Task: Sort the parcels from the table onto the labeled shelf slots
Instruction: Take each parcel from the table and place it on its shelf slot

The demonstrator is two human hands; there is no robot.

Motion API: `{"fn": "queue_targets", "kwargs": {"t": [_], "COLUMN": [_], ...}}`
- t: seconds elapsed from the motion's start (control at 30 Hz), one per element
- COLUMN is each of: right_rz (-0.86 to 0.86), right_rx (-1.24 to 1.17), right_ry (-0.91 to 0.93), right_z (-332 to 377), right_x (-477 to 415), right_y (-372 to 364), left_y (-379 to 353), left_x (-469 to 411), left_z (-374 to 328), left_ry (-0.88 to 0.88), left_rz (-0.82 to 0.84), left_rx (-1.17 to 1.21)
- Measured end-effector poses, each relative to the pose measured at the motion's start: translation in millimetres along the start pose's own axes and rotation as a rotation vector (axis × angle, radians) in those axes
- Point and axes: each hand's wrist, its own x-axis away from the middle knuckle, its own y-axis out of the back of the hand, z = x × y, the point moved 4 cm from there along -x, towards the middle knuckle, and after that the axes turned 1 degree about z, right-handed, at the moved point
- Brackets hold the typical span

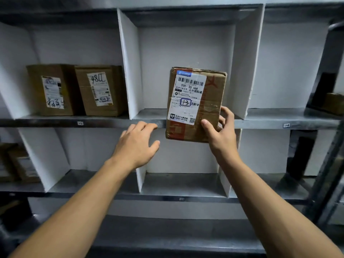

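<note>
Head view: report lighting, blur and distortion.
Head view: wide-angle lens bows the shelf edge and stretches both forearms; the middle slot is brightly lit, corners fall into shadow; the parcel in the right hand is sharp enough to read its boxed mark; the two boxes at left are dimmer, softer; the left hand is open, holding nothing.

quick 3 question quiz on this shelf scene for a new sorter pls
1. True or false: the left hand is gripping the parcel.
2. What code is handwritten in the blue box on the parcel's label?
3. How many boxes stand in the slot left of the middle slot? A) none B) two C) four

Key
1. False: only the right hand holds it, at the lower right corner; the left hand is open beside it.
2. 1-3.
3. B: a left box and a right box, side by side.
</note>
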Motion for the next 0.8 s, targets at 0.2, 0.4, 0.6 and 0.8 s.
{"fn": "queue_targets", "kwargs": {"t": [0.2, 0.4, 0.6, 0.8], "right_rz": [0.023, -0.004, 0.001, 0.064], "right_rx": [0.03, 0.1, 0.217, 0.38], "right_ry": [0.073, 0.062, 0.051, 0.038], "right_z": [8, -18, -49, -59], "right_x": [-68, -118, -143, -157], "right_y": [-50, -96, -133, -147], "left_y": [7, -5, -21, -31], "left_x": [-46, -86, -114, -127], "left_z": [30, 65, 97, 109], "left_ry": [-0.044, -0.073, -0.101, -0.144], "left_rz": [-0.057, -0.07, -0.054, -0.063], "left_rx": [-0.039, -0.051, -0.044, 0.024]}}
